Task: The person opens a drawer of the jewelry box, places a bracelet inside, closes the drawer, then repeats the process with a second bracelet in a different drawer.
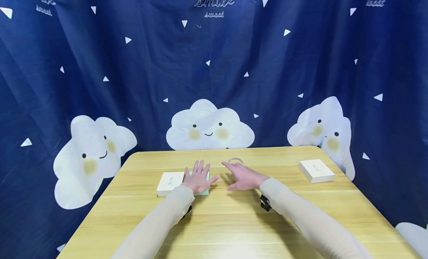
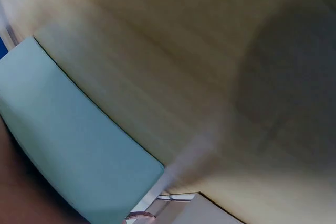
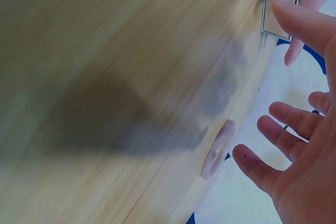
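My left hand (image 1: pixel 196 180), fingers spread, is over a pale teal box (image 1: pixel 203 192) and hides much of it; whether it touches the box I cannot tell. The smooth flat face of that teal box (image 2: pixel 79 129) fills the lower left of the left wrist view. Against its left side stands a white box (image 1: pixel 168 183) with small print. My right hand (image 1: pixel 245 177) hovers over the table with fingers extended and holds nothing. Just beyond its fingertips lies a pale pinkish bangle (image 1: pixel 236 158), flat on the wood. The right wrist view shows this bangle (image 3: pixel 218 149) apart from the fingers.
Another white box (image 1: pixel 316 171) with small print sits near the right edge of the light wooden table (image 1: pixel 230 225). Behind the table's far edge hangs a dark blue curtain (image 1: pixel 150 73) with smiling clouds and white triangles.
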The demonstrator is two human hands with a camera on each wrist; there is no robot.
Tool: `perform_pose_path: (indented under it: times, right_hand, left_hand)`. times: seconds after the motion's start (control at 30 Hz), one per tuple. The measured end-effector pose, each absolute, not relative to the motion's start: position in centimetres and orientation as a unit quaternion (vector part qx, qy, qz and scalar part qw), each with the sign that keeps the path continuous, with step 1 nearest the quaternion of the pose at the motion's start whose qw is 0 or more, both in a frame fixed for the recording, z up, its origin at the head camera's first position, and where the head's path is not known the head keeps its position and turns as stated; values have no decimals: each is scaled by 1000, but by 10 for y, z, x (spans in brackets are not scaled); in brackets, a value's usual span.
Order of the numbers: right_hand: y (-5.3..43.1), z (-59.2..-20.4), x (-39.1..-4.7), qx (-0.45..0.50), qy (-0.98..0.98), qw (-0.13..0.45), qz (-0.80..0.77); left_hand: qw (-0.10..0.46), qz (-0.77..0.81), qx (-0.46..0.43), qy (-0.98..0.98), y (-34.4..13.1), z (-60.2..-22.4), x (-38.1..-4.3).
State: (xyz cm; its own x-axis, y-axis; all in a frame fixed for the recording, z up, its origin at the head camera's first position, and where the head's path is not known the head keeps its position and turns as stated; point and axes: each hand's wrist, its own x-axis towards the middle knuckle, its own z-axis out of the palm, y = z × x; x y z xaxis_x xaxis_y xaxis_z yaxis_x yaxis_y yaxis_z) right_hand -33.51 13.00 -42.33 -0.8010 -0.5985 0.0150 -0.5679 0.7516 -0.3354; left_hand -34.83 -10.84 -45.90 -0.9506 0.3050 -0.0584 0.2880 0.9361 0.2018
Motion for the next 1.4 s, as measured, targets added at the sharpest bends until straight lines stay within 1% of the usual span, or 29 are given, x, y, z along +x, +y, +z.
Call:
perform_pose_path:
  times: [0.27, 0.57, 0.87, 1.4]
  right_hand:
    - [145, -417, -332, -313, 935, 33, -162]
    - [177, -409, -327, -291, 946, 25, -139]
    - [210, -394, -324, -270, 955, 9, -120]
    - [269, -377, -324, -211, 973, 46, -79]
  left_hand:
    - [51, 89, 144, 984, -111, -472, -357]
    - [49, 90, 147, 984, -110, -474, -356]
    - [59, 81, 145, 984, -111, -474, -360]
    - [64, 89, 147, 983, -112, -475, -362]
